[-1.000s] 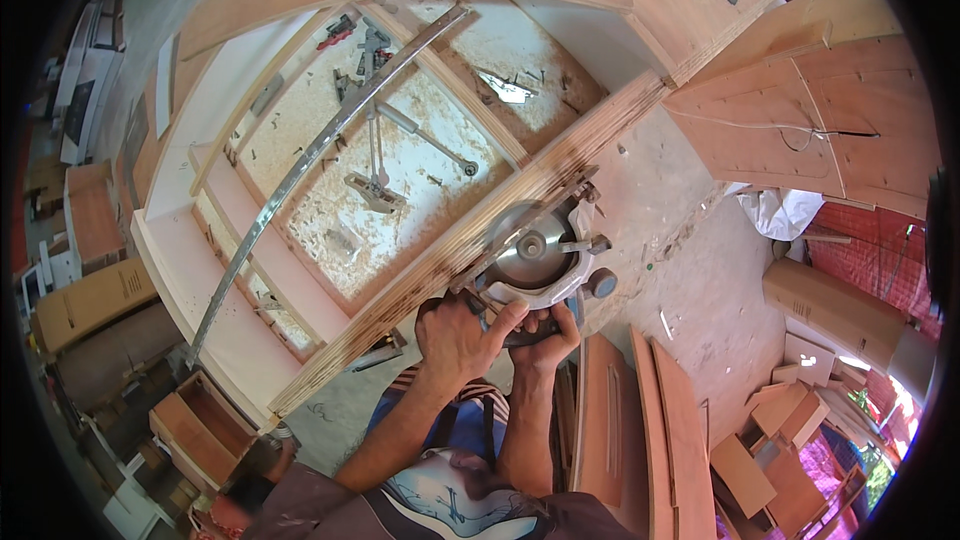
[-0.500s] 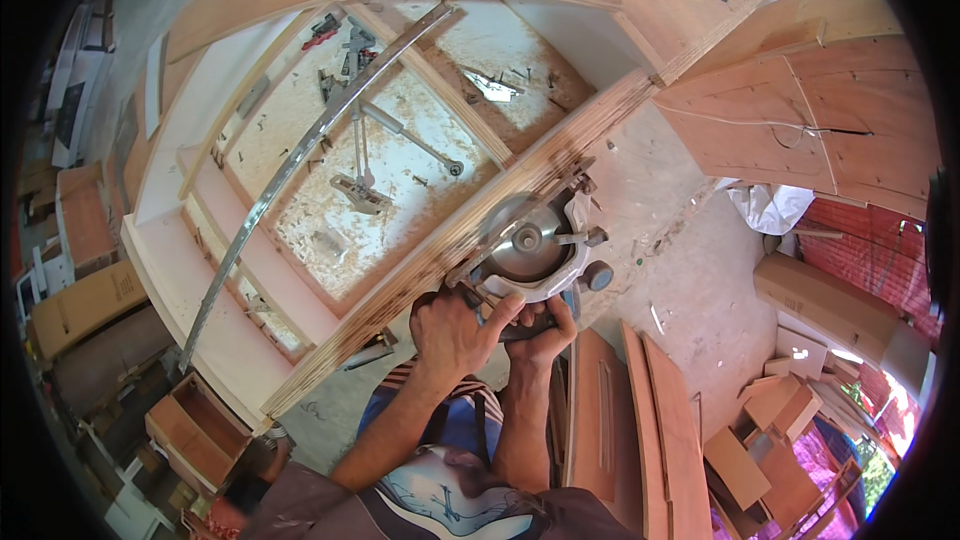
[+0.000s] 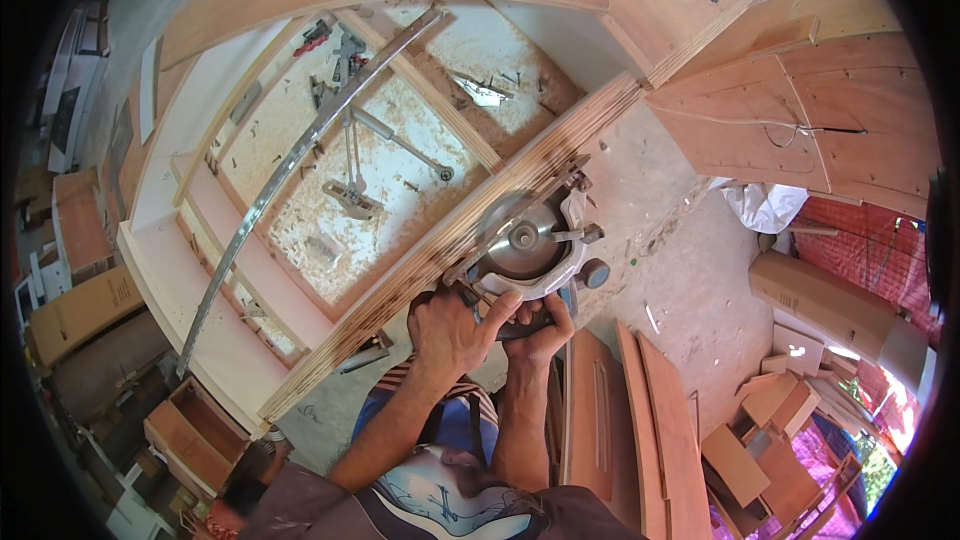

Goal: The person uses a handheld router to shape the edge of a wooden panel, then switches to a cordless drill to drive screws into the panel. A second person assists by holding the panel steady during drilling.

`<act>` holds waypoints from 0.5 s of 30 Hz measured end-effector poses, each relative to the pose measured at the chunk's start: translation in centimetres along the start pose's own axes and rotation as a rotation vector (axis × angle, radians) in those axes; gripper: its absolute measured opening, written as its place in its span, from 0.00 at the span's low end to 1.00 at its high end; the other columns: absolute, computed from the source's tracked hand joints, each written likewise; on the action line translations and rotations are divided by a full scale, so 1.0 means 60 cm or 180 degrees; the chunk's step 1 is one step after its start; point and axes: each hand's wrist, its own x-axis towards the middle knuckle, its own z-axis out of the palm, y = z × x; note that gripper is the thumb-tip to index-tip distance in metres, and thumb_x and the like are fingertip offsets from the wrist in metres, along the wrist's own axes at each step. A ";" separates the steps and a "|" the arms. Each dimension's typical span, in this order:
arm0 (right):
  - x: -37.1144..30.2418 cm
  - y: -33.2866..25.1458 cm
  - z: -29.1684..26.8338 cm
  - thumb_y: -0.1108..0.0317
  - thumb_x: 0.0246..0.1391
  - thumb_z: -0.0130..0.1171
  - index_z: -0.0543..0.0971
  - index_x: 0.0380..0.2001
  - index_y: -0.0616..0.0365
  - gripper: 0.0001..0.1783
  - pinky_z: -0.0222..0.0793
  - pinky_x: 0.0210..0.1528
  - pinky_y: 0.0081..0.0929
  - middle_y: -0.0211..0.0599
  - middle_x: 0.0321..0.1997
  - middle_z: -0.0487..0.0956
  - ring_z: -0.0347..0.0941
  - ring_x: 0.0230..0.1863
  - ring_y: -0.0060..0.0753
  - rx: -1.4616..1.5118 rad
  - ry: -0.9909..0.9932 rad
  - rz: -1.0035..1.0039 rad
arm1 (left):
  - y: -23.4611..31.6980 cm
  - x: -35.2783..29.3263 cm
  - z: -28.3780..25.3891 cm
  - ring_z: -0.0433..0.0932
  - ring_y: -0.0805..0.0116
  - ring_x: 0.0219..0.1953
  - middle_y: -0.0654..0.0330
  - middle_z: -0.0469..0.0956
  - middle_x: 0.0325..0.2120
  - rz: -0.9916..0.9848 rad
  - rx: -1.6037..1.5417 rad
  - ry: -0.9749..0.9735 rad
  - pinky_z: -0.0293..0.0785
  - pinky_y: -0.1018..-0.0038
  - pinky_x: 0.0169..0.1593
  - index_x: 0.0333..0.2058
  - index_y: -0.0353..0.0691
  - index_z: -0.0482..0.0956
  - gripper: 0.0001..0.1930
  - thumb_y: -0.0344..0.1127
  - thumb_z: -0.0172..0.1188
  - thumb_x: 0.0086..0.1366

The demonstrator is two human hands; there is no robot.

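Note:
A circular saw [image 3: 526, 248] with a round metal blade and pale guard lies against the layered plywood edge [image 3: 410, 270] of a large box-like wooden frame. My left hand [image 3: 447, 332] is closed around the saw's body on its near left side, its thumb pointing toward the guard. Beside it, my right hand [image 3: 540, 328] is wrapped round the saw's dark rear handle. Both forearms reach up from the lower edge. The blade's rim looks blurred, and the fingers' undersides are hidden.
A curved metal strip [image 3: 270, 180] spans the frame. Sawdust, a ratchet wrench [image 3: 400, 143], a clamp-like metal tool [image 3: 352, 198] and scattered screws lie inside. Wooden panels [image 3: 655, 420] stand at my right, cardboard boxes [image 3: 820, 295] beyond. An open wooden drawer [image 3: 200, 430] sits at lower left.
The saw has crept slightly along the plywood edge toward the far right, with both hands keeping their grip. The whole view has shifted a little.

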 end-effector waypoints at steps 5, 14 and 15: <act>0.005 -0.004 0.000 0.59 0.68 0.52 0.72 0.27 0.53 0.15 0.65 0.31 0.31 0.29 0.24 0.72 0.67 0.25 0.28 -0.0099 -0.0018 -0.0050 | 0.009 0.005 -0.001 0.87 0.37 0.44 0.41 0.87 0.41 -0.0002 -0.0022 0.0018 0.81 0.48 0.49 0.54 0.33 0.82 0.44 0.76 0.56 0.68; 0.012 -0.008 -0.004 0.58 0.68 0.52 0.71 0.27 0.53 0.15 0.65 0.32 0.31 0.29 0.23 0.71 0.67 0.25 0.29 -0.0023 -0.0042 -0.0008 | 0.012 0.010 0.001 0.87 0.36 0.43 0.41 0.87 0.40 -0.0004 -0.0026 -0.0059 0.81 0.47 0.48 0.54 0.33 0.82 0.44 0.76 0.55 0.68; 0.012 -0.008 -0.004 0.58 0.68 0.52 0.71 0.27 0.53 0.15 0.65 0.32 0.31 0.29 0.23 0.71 0.67 0.25 0.29 -0.0036 -0.0048 -0.0015 | 0.012 0.010 0.002 0.87 0.36 0.43 0.41 0.87 0.40 -0.0039 0.0031 -0.0056 0.81 0.47 0.48 0.54 0.33 0.82 0.44 0.76 0.55 0.68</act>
